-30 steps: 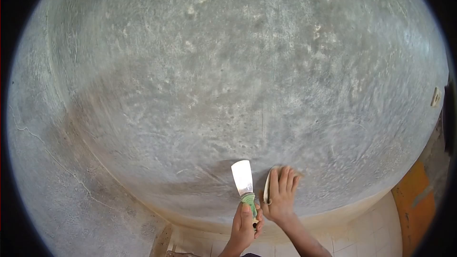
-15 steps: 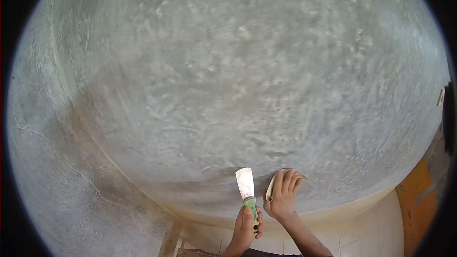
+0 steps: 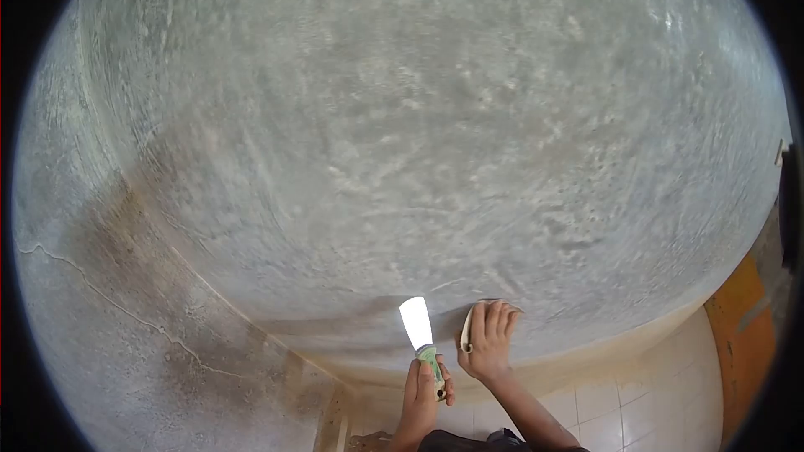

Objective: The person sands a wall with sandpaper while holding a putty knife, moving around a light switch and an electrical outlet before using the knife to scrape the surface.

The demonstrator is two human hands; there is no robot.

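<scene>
My left hand (image 3: 428, 387) is wrapped round the green, worn handle of a putty knife (image 3: 414, 324). Its broad blade points up and shines bright white in the light, in front of the wall. To the right, my right hand (image 3: 487, 343) presses a curled piece of sandpaper (image 3: 466, 337) flat against the lower part of the grey plastered wall (image 3: 402, 176). The paper's pale back shows at its rolled left edge and past the fingertips; its face toward the wall is hidden.
A second wall (image 3: 109, 351) with a long crack meets this one at the left corner. Below lies a pale tiled floor (image 3: 599, 402). An orange panel (image 3: 737, 343) stands at the right, with a dark object (image 3: 789, 209) above it at the edge of view.
Both hands appear slightly further left, and the camera view has shifted too. The sandpaper has moved with my right hand along the wall. The putty knife's blade now glares brighter.
</scene>
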